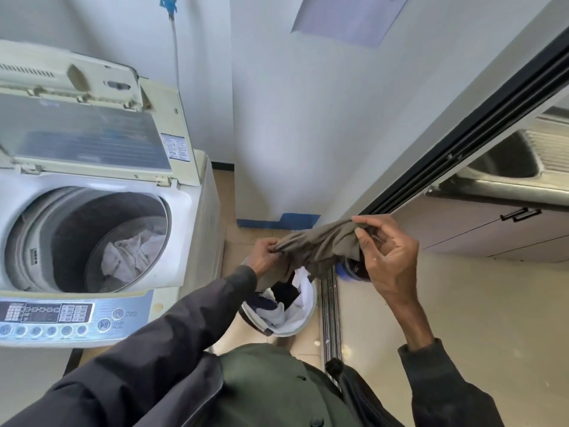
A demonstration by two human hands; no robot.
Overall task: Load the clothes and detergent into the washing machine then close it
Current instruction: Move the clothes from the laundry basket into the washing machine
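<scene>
The 2 hands hold 1 grey-brown garment (320, 245) stretched between them, above the floor and to the right of the washing machine (184, 211). The left hand (263, 255) has its fingers curled tight round one bunched end. The right hand (388, 257) pinches the other end between thumb and forefinger, while its remaining 3 fingers are spread loosely and touch nothing. The middle of the cloth sags and hangs down over the basket (310, 303).

The room to move is narrow: the basket stands on a strip of floor between the machine's right side and the metal floor track (329, 303) of a sliding door, with the wall (277, 134) close behind. The machine's opening lies to the left of the left hand, with its near rim just above the control panel (61, 315).

The lid (86, 140) is folded up and back, leaving the drum (77, 229) open from above. Pale cloth (126, 257) lies crumpled at its bottom. The white basket holds a heap of white and dark clothes (277, 306), filling it to near the rim. A blue-rimmed object (345, 269) sits on the floor behind the right hand, mostly hidden by it, so I cannot tell what it is.
</scene>
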